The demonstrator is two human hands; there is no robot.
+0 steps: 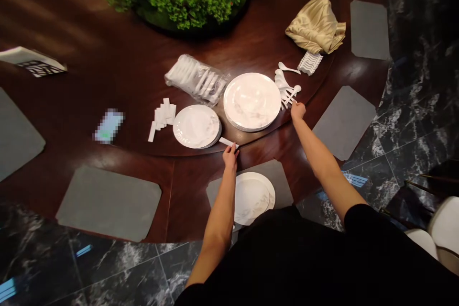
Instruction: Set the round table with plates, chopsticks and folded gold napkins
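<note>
The left hand (230, 158) pinches a white paper strip (226, 141) at the edge of a dark wooden table (190, 191); the right hand (297, 111) rests bunched against a pile of white spoons (287, 91), grip unclear, just beside a stack of white plates (252, 101); more plates (251, 198) sit on a grey placemat (281, 184) nearer the person

**White on dark wood, black marble below**

Your plates (252, 102) are white with faint grey marbling; your spoons (287, 88) and strip (226, 141) are plain white. Your table (188, 196) is glossy reddish-brown, the mats (369, 30) are flat grey, the cloth (315, 26) is satiny gold, and the floor (412, 138) is black marble veined white.
</note>
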